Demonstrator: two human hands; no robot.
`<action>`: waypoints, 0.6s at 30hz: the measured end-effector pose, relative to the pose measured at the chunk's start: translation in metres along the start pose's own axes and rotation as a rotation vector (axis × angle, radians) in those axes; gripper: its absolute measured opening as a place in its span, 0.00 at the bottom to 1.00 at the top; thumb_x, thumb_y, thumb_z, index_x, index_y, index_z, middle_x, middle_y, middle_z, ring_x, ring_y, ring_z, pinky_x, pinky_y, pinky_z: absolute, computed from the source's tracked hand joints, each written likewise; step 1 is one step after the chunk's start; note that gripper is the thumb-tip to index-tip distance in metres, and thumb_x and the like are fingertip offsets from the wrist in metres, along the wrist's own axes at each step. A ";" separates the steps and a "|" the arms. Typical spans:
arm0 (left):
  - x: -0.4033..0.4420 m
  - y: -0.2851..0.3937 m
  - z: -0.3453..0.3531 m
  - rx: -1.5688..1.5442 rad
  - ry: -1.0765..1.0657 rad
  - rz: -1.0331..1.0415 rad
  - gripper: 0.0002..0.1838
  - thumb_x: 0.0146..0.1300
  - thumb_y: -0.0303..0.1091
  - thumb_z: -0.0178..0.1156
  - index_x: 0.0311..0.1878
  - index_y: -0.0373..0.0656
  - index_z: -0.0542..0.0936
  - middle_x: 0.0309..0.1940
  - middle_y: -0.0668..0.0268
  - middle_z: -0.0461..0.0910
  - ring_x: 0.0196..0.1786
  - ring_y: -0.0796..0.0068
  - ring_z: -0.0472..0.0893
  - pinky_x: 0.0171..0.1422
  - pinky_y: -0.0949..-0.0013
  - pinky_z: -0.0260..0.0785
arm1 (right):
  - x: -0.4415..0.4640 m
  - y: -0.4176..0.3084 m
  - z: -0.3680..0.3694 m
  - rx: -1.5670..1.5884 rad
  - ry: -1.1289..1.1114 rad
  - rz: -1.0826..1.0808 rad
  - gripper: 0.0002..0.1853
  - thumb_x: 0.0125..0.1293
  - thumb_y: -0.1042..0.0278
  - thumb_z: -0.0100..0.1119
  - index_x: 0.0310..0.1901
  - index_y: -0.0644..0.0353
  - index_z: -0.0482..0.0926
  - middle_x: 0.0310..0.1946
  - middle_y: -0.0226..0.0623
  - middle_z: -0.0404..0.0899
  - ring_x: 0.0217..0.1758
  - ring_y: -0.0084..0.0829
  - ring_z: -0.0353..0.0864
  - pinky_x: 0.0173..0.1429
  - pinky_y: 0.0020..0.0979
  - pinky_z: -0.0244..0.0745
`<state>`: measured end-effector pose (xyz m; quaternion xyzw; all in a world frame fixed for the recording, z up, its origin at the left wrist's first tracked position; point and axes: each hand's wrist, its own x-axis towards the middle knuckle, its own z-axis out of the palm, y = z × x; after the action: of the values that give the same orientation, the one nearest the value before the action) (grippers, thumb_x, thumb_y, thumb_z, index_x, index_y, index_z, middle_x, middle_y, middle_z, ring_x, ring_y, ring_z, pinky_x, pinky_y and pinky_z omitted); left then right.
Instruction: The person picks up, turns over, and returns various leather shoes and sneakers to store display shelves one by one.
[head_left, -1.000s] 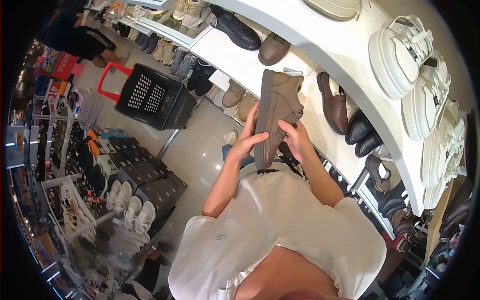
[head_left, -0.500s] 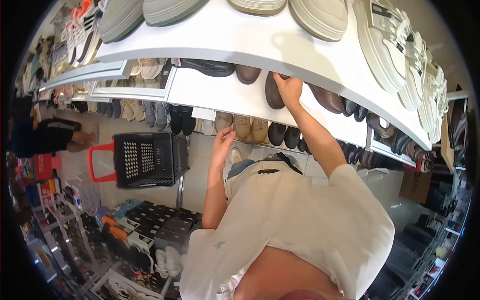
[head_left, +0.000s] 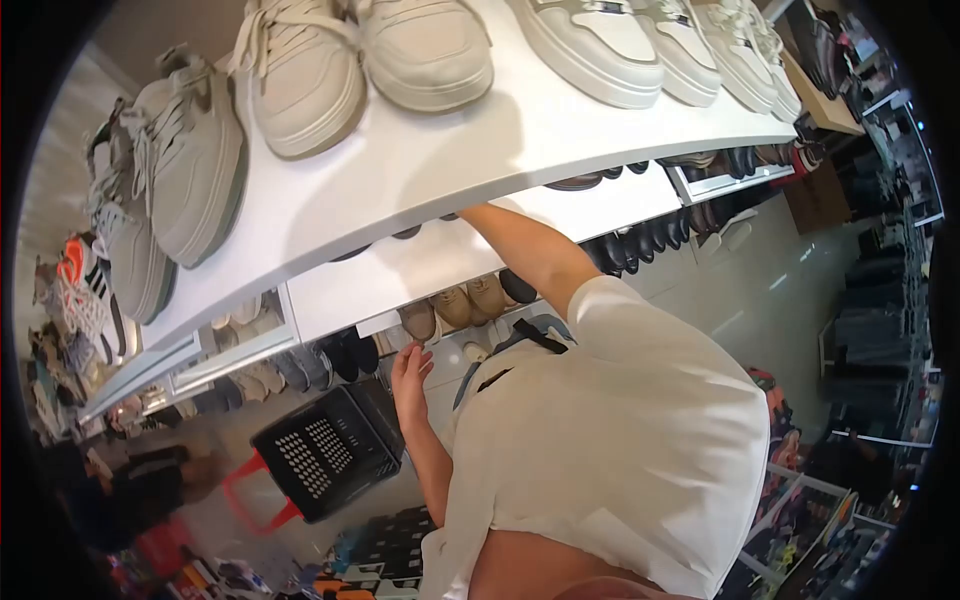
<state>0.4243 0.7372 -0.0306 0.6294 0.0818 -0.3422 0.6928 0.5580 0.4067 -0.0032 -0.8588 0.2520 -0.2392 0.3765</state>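
Observation:
My left hand (head_left: pixel 410 382) hangs beside the lower shelf with its fingers apart and nothing in it. It is nearest to the tan shoes (head_left: pixel 452 306) that stand on a low shelf. My right forearm reaches under the white upper shelf (head_left: pixel 430 205), whose edge hides the right hand and whatever it touches. Only slivers of dark shoes show under that edge. On top of the upper shelf stand beige sneakers (head_left: pixel 300 85), a grey-green sneaker (head_left: pixel 195 165) and white sneakers (head_left: pixel 595 45).
A black basket (head_left: pixel 325 452) with a red handle stands on the floor at the lower left. Beyond it a person (head_left: pixel 140 490) in dark clothes is blurred. Dark shoes (head_left: pixel 640 245) line the lower shelf to the right, and a cardboard box (head_left: pixel 815 195) lies beyond.
The brown shoe went from both hands to the middle shelf, held there by my right hand; now shelf edge hides both. My left hand let go and lowered. The view has turned and neared the upper shelf.

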 end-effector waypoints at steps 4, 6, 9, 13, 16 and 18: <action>0.019 -0.006 0.001 0.026 -0.045 -0.077 0.23 0.69 0.41 0.58 0.59 0.33 0.72 0.53 0.58 0.76 0.54 0.65 0.79 0.57 0.64 0.72 | -0.017 -0.020 -0.018 -0.050 -0.094 -0.011 0.22 0.64 0.57 0.57 0.56 0.62 0.74 0.58 0.50 0.73 0.61 0.48 0.70 0.65 0.45 0.63; 0.026 -0.001 0.009 0.067 -0.100 -0.084 0.23 0.69 0.41 0.58 0.59 0.33 0.72 0.53 0.58 0.76 0.54 0.65 0.79 0.57 0.64 0.72 | -0.039 -0.001 -0.012 -0.138 -0.046 -0.042 0.21 0.64 0.59 0.58 0.55 0.62 0.74 0.57 0.49 0.73 0.60 0.48 0.71 0.64 0.44 0.64; 0.037 0.008 0.021 0.154 -0.196 -0.093 0.24 0.69 0.42 0.59 0.59 0.33 0.72 0.53 0.58 0.76 0.53 0.66 0.79 0.56 0.65 0.72 | -0.074 0.015 -0.020 -0.291 0.064 -0.091 0.20 0.62 0.64 0.60 0.54 0.61 0.75 0.53 0.47 0.75 0.57 0.48 0.74 0.61 0.44 0.67; 0.041 0.026 0.045 0.327 -0.385 -0.065 0.23 0.68 0.42 0.59 0.59 0.34 0.73 0.51 0.59 0.78 0.53 0.69 0.79 0.56 0.67 0.71 | -0.120 -0.042 -0.141 0.145 0.104 -0.166 0.14 0.62 0.68 0.62 0.48 0.64 0.78 0.43 0.40 0.80 0.39 0.37 0.82 0.44 0.33 0.76; 0.034 0.053 0.072 0.484 -0.487 -0.011 0.23 0.68 0.43 0.59 0.59 0.35 0.74 0.50 0.60 0.78 0.53 0.69 0.78 0.57 0.67 0.70 | -0.134 -0.056 -0.227 0.230 0.185 -0.157 0.09 0.65 0.70 0.61 0.42 0.67 0.80 0.31 0.36 0.82 0.28 0.23 0.79 0.34 0.23 0.73; 0.032 0.062 0.091 0.571 -0.522 0.015 0.23 0.68 0.44 0.59 0.59 0.36 0.74 0.52 0.60 0.78 0.53 0.67 0.78 0.57 0.66 0.70 | -0.142 -0.064 -0.273 0.279 0.402 -0.203 0.07 0.66 0.72 0.60 0.40 0.67 0.80 0.25 0.34 0.82 0.25 0.19 0.77 0.31 0.21 0.71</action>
<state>0.4549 0.6388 0.0200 0.6891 -0.2005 -0.4950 0.4898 0.3028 0.3877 0.1794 -0.7547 0.1987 -0.4740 0.4078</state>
